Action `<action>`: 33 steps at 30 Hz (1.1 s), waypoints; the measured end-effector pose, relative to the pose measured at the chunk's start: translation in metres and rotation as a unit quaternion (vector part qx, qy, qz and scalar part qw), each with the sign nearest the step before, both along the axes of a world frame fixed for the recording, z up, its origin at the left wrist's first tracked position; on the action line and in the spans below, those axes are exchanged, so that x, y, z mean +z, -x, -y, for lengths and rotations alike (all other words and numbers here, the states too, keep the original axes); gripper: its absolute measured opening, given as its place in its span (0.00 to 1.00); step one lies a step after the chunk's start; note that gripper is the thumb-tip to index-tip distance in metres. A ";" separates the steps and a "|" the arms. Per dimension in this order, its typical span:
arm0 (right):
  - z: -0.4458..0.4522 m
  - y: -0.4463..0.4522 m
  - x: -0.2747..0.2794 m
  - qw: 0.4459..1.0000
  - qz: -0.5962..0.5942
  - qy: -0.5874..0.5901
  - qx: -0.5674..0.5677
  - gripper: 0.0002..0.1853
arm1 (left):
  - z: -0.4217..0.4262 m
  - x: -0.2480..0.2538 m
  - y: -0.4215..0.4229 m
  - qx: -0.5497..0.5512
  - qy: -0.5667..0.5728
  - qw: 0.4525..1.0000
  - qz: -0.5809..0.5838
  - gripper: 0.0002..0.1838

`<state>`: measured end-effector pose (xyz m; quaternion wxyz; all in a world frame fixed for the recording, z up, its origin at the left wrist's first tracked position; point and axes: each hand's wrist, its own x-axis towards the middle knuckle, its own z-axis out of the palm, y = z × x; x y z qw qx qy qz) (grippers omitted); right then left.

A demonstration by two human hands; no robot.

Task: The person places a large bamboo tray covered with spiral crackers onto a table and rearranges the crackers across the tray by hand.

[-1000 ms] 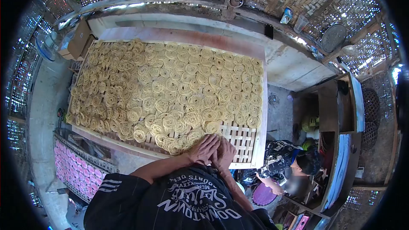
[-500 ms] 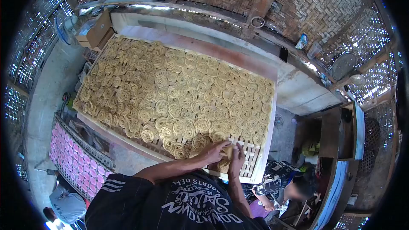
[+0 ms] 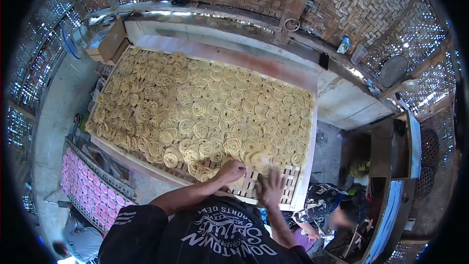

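My left hand (image 3: 231, 170) is closed, its fingers curled, over the near edge of a slatted bamboo rack (image 3: 292, 176). Whatever it may hold is hidden. To its right, my right hand (image 3: 271, 187) is blurred, with fingers spread above the bare slats. Just beyond its fingertips lies a pale coiled noodle nest (image 3: 259, 161), slightly smeared. Overlapping noodle nests (image 3: 199, 170) sit beside my left hand, and many more coils (image 3: 215, 110) cover the rack in rows, more heaped toward the left.
At the lower left stands another rack with pink round pieces (image 3: 93, 188). A person (image 3: 80, 234) is beyond it, and another person (image 3: 317, 210) sits at the lower right near a wooden cabinet (image 3: 386, 166). A cardboard box (image 3: 108, 44) stands at the far left corner.
My hands have moved apart; the right has opened and drawn toward me. The noodle coils that were between them at the near edge are gone from there, and a nest now lies just beyond.
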<state>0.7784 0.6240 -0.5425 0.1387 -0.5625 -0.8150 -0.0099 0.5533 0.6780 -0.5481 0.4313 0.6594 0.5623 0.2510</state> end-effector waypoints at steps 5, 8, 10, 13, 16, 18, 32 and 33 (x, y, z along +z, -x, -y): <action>-0.028 -0.056 0.019 0.993 -0.108 -0.011 0.045 0.15 | 0.000 0.005 0.016 -0.047 -0.087 0.994 -0.056 0.16; -0.050 -0.052 0.012 0.979 -0.201 0.016 0.022 0.18 | -0.011 0.005 0.035 0.052 -0.201 0.959 -0.193 0.27; -0.080 -0.021 0.001 0.978 -0.209 -0.005 -0.008 0.21 | -0.021 -0.008 0.055 0.096 -0.214 0.933 -0.272 0.41; -0.111 0.039 -0.013 0.988 -0.156 0.005 -0.012 0.33 | -0.012 -0.025 0.077 0.062 -0.236 0.909 -0.337 0.41; -0.118 0.097 -0.018 0.999 -0.013 0.050 -0.005 0.42 | 0.006 -0.023 0.085 0.042 -0.197 0.907 -0.369 0.42; -0.117 0.114 -0.022 0.993 -0.046 0.069 0.078 0.42 | 0.017 -0.029 0.097 0.044 -0.205 0.904 -0.372 0.41; -0.201 0.188 0.012 0.967 -0.095 0.096 0.214 0.49 | -0.096 -0.006 0.171 0.094 -0.169 0.909 -0.370 0.46; -0.211 0.197 0.012 0.965 -0.060 0.090 0.239 0.51 | -0.109 -0.012 0.183 0.063 -0.173 0.908 -0.376 0.49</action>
